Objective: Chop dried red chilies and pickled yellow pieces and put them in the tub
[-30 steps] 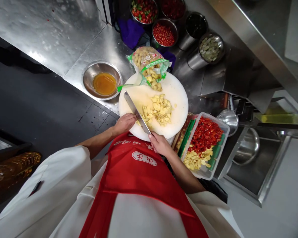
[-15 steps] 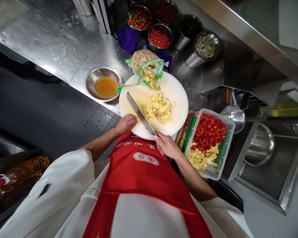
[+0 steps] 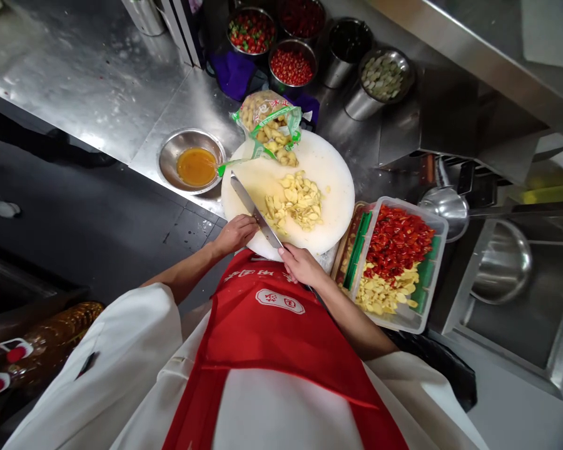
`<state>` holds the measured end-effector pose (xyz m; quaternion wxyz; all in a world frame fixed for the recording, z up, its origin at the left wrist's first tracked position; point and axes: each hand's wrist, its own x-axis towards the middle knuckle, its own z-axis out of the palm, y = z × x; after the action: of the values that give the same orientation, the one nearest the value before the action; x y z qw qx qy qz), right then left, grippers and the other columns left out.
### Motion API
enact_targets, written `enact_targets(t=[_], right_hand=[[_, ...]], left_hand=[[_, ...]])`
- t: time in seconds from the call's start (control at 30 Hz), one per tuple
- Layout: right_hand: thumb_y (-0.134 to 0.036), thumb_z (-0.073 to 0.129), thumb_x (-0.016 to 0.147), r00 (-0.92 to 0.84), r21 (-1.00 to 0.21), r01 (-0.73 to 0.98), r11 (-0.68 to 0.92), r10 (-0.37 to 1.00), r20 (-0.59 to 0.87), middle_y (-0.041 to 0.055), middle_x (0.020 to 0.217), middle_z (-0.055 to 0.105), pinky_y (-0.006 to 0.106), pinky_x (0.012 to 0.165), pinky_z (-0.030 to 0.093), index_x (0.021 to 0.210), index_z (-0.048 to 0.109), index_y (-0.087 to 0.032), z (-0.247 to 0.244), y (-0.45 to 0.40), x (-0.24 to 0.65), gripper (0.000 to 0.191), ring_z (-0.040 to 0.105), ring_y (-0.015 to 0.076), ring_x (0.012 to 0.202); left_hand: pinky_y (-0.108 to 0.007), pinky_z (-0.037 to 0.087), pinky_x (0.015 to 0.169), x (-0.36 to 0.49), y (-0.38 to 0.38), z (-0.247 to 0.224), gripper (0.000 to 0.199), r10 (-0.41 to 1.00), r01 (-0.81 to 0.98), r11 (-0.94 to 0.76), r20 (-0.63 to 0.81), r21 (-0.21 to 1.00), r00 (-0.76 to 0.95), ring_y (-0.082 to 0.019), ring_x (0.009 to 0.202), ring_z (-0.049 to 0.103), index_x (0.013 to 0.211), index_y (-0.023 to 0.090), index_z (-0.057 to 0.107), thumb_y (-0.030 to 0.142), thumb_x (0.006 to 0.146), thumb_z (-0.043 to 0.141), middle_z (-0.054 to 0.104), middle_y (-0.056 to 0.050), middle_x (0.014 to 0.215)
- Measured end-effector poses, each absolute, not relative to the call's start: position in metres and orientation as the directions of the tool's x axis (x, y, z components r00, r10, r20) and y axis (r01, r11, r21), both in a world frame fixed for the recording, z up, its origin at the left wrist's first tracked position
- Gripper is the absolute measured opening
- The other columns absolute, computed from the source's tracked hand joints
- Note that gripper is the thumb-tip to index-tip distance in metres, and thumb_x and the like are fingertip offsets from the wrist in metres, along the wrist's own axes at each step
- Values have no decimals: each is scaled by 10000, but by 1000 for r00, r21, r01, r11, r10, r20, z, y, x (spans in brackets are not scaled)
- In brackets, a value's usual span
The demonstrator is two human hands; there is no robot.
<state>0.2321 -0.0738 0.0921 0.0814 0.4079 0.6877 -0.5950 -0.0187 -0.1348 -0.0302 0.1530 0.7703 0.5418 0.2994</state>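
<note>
Knife is grasped by its handle in my right grip, at the near edge of the cutting board, and its blade slants over the board's left part. My left grip is curled beside the blade; I cannot tell if it holds something. Yellow slices lie in the middle of the board. One bag rests partly on its far side, a steel bowl stands left of it, and a plastic container right.

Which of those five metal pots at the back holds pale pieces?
The rightmost pot; its pale pieces set it apart from the others, whose contents look mostly red or dark.
</note>
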Motion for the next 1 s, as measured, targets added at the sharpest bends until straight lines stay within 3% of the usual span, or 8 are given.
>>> enact_targets(t=[0.2,0.37,0.47,0.57,0.67,0.8,0.9,1.0], right_hand=[[-567,370,976,-649,-815,540,-212,511,-563,-76,557,507,208,364,380,879,509,-213,73,-65,252,392,483,97,345],[-455,436,946,-621,-844,467,-263,583,-525,-80,589,518,211,389,405,1277,529,-173,77,-54,287,445,494,104,372],[-290,475,891,-653,-866,490,-106,613,-444,-43,667,616,256,541,500,1488,408,-200,93,-51,306,607,590,140,503],[-203,511,853,-743,-849,488,203,607,-281,58,1059,707,327,861,510,1504,426,-239,109,-52,319,657,669,217,945],[-170,496,859,-790,-717,538,443,562,-245,87,1236,635,323,942,455,1509,424,-269,116,-54,322,661,613,236,1098],[-167,462,890,-794,-452,607,654,528,-303,78,1125,642,277,754,463,1501,421,-355,117,-55,320,641,656,213,891],[-179,457,902,-807,-360,589,723,511,-295,76,1183,636,276,692,456,1486,432,-395,120,-58,331,624,666,212,857],[-186,469,903,-795,-353,604,715,512,-324,70,1214,640,270,698,471,1474,449,-400,128,-66,363,611,676,204,864]], left_hand=[[-395,475,888,-13,-112,-16,234,948,829,-313,205,464,243,-219,1005,592,1050,190,666,266,994,452,675,-96,1067],[-367,490,851,7,-60,-6,195,949,793,-314,176,522,260,-213,944,586,950,183,656,261,968,478,649,-90,989],[-353,507,814,14,-48,16,148,947,772,-227,318,594,34,-205,912,576,899,194,617,275,949,504,617,-79,932],[-377,501,810,21,-51,57,152,846,777,-120,473,618,-246,-210,906,562,921,207,587,306,967,482,594,-71,903],[-440,467,938,38,-50,92,234,883,827,-225,466,516,-50,-247,1045,560,1061,210,604,402,935,556,615,-92,1055],[-559,320,1117,67,-30,86,670,917,832,-397,139,386,374,-376,1332,419,1348,213,527,597,815,655,499,-142,1413],[-606,206,1172,71,-5,56,681,938,873,-320,-7,368,347,-404,1429,305,1425,213,475,613,879,549,413,-143,1513],[-627,179,1172,53,18,29,666,973,916,-202,-34,347,228,-414,1452,265,1442,187,462,591,914,492,359,-163,1548]])
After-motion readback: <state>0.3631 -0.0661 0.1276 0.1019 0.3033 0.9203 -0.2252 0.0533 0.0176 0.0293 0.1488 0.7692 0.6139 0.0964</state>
